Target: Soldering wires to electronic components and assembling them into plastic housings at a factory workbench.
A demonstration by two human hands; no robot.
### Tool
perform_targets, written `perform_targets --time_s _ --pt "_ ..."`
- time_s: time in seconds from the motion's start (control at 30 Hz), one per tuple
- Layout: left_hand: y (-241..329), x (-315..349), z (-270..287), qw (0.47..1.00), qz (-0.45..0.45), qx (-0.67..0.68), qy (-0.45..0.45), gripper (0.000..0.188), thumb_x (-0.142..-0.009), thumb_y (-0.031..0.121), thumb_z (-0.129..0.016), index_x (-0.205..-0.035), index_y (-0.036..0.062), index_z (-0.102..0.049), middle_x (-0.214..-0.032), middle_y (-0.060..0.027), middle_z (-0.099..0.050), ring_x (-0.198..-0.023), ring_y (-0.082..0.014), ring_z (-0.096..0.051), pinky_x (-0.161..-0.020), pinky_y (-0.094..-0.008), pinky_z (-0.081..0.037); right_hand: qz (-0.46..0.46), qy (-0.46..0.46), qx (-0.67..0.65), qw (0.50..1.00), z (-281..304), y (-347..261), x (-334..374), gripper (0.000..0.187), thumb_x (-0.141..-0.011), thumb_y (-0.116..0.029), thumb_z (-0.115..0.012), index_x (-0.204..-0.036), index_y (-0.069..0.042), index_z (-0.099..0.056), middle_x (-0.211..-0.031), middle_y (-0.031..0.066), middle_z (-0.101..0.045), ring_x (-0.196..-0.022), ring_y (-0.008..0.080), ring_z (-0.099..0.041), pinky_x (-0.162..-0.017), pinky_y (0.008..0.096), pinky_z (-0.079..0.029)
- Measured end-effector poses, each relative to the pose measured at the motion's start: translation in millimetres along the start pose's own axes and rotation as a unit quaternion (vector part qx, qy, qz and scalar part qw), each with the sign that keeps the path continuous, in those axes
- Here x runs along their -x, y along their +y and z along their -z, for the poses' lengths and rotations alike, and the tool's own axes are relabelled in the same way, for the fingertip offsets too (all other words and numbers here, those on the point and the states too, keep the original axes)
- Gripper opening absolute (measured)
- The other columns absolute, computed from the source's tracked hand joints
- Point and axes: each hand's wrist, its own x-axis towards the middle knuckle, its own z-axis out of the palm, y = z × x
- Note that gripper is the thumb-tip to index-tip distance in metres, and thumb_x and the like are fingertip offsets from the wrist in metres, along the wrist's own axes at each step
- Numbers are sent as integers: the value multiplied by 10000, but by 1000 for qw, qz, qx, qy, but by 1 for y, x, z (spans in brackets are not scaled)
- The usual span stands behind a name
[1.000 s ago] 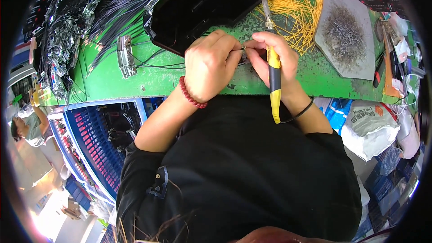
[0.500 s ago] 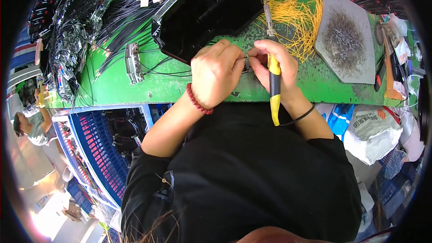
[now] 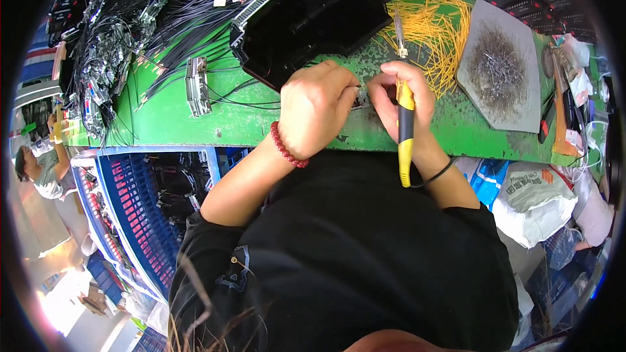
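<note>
My right hand (image 3: 412, 101) holds a yellow and black soldering iron (image 3: 405, 132), its metal end pointing away from me and its handle lying across the palm. A short gap separates its thumb and forefinger from my left hand (image 3: 318, 103). That left hand, with a red bead bracelet at the wrist, is closed in a pinch. Whatever sits between its fingertips is too small or hidden to name. Thin black wires (image 3: 244, 102) run from a silver metal piece (image 3: 197, 87) towards the left hand and pass out of sight under it.
Beyond my hands lies a large glossy black tray-like part (image 3: 306, 32) on the green bench (image 3: 163, 127). Yellow wire pieces (image 3: 433, 32) are scattered beside a grey board (image 3: 489, 16) with dark residue. Black cables (image 3: 186, 36) fill the far left; a blue crate (image 3: 140, 221) stands below.
My right hand has drawn back to the right with the soldering iron, so its fingertips no longer meet the left hand's. The left hand keeps its pinch. The whole view has shifted slightly.
</note>
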Motion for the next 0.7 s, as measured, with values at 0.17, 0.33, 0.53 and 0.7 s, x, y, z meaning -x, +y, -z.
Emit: perform_targets --time_s 0.17,0.33,0.53,0.7 --pt "-3 3 -4 994 -71 -52 63 104 -676 29 -692 -730 78 -618 -694 -70 -585 -635 -254 -604 -590 -362 -488 -70 -49 -21 996 -2 -4 -1 421 -803 100 -672 -1154 -46 -491 -789 69 -625 -668 89 -574 -582 217 -475" --pt "-7 4 -4 993 -83 -67 51 128 -671 42 -726 -771 76 -652 -723 -63 -611 -653 -256 -615 -598 -355 -487 -118 -1 15 993 -9 -7 0 378 -755 103 -674 -1081 -61 -572 -730 16 -624 -631 66 -579 -566 218 -463" --pt "0 5 3 997 -55 -21 41 79 -716 76 -695 -785 65 -659 -720 -82 -601 -678 -276 -616 -614 -376 -489 -74 -15 -28 997 -11 -18 -7 374 -808 135 -603 -1135 -29 -522 -658 8 -519 -521 28 -429 -490 166 -336" --pt "0 1 -4 997 -47 11 58 53 -734 81 -685 -766 57 -650 -717 -92 -602 -677 -288 -613 -624 -379 -496 -83 -4 -28 996 -4 -11 -2 340 -835 79 -613 -1131 -55 -513 -715 11 -565 -632 60 -515 -582 205 -426"
